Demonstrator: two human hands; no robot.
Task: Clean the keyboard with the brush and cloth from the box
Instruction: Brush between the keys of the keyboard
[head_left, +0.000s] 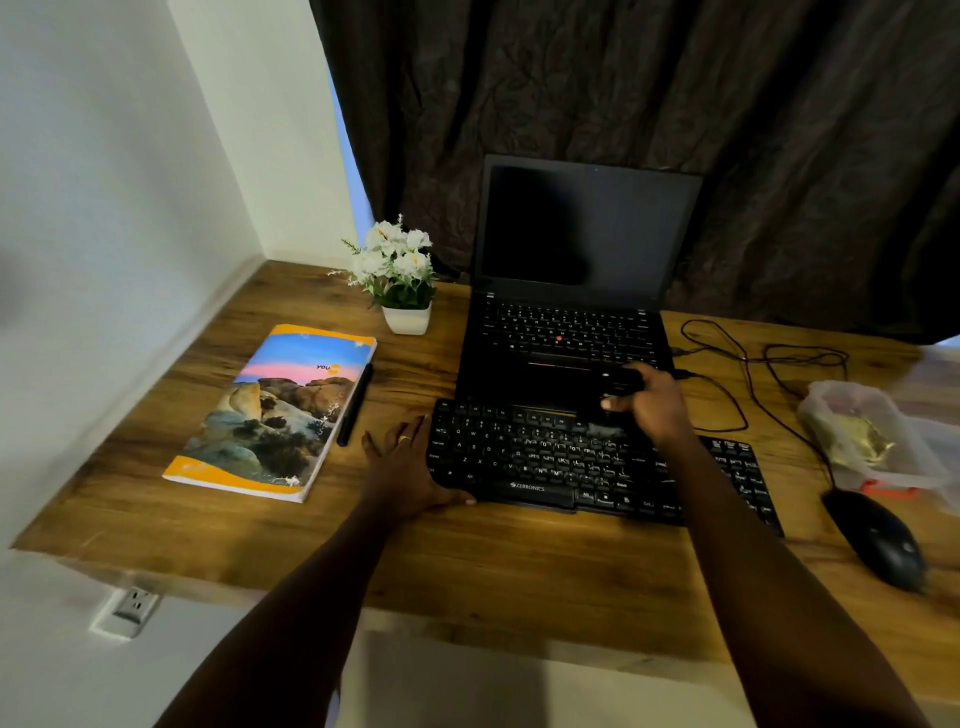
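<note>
Head view, looking down on a wooden worktop (467, 571). A black keyboard (545, 462) lies flat near the front edge, just in front of an open laptop (571, 322) whose screen is dark.

The left hand (410, 467) is laid flat with straight fingers against the keyboard's left end, the thumb along its front edge, apparently to steady it. The right hand (652, 408) is closed round a dark tool, taken to be the brush (621, 382), held over the keyboard's top rows. Blur hides whether the bristles touch the keys.

The keyboard is judged to be light, stiff and apt to slide. It is best held by its bare end frame, as here, not by the keys.

At the far right a clear plastic box (821, 410) stands near a black mouse (878, 535). Something yellowish and crumpled is seen inside, probably the cloth (857, 441). It is judged soft and easily pinched at a fold. Whether the box is lidded cannot be told.
</note>
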